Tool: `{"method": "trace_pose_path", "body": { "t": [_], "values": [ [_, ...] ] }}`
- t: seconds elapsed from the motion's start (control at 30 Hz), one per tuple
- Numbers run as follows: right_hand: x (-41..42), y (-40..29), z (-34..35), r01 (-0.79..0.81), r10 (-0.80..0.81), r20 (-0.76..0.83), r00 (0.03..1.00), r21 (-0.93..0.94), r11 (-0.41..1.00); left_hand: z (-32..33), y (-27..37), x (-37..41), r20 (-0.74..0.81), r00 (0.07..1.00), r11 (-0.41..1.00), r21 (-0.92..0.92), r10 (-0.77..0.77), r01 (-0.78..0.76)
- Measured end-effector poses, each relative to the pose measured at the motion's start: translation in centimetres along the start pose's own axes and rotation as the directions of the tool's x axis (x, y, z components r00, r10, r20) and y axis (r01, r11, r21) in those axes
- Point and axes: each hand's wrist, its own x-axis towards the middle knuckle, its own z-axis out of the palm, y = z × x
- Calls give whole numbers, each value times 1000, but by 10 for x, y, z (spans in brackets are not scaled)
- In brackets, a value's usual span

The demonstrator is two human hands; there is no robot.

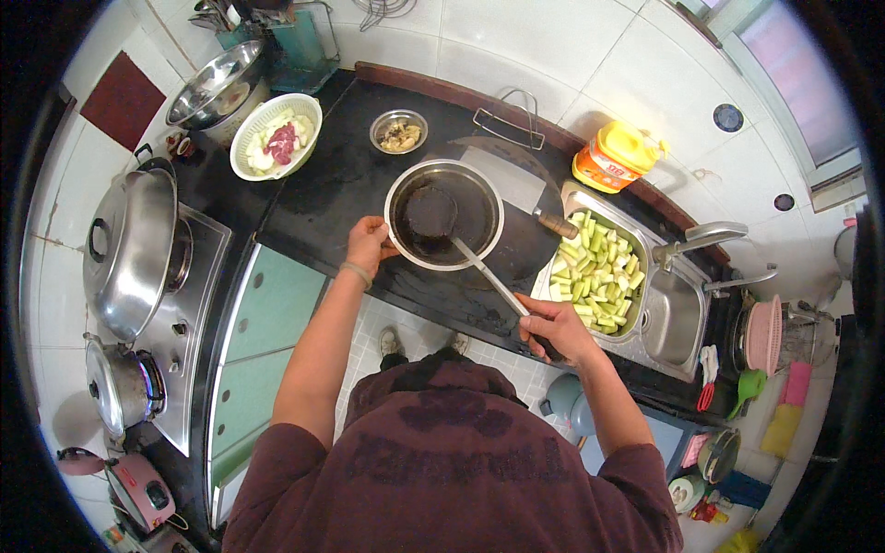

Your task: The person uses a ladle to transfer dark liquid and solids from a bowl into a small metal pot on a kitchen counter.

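Observation:
A round steel bowl (495, 207) with dark liquid inside sits on the black counter, overlapping a round dark chopping board (550, 252). My left hand (370, 243) grips the bowl's left rim. In my right hand (556, 327) is the handle of a metal ladle (487, 273), whose head rests in the dark liquid. A cleaver (508, 181) with a wooden handle lies on the board behind the bowl. Beyond the bowl stands a small steel dish (399, 132) of chopped, pale yellowish food.
Cut green vegetable pieces (598, 273) fill the left sink basin. A yellow jug (615, 157) stands behind it. A white colander (276, 137) holds pale slices and red meat. On the left stove sit a lidded wok (131, 249) and a pot (110, 387) over a lit flame.

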Motion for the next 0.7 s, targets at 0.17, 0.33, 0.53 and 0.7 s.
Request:
{"method": "trace_pose_path", "body": {
  "t": [0.17, 0.33, 0.53, 0.7],
  "values": [
    [-8, 2, 1, 73, -81, -92, 993, -82, 994, 2, 5, -3, 7, 1000, 1000, -13, -13, 13],
    [-8, 9, 0, 167, -190, -141, 972, -156, 974, -3, 0, 3, 29, 1000, 1000, 0, -5, 5],
    [-6, 16, 1, 241, -312, -202, 928, -312, 919, -3, -1, 3, 45, 999, 1000, -19, 2, -1],
    [5, 22, -5, 354, -762, -6, 647, -883, 308, -4, -2, 3, 33, 999, 1000, -18, 5, -4]
  ]
}}
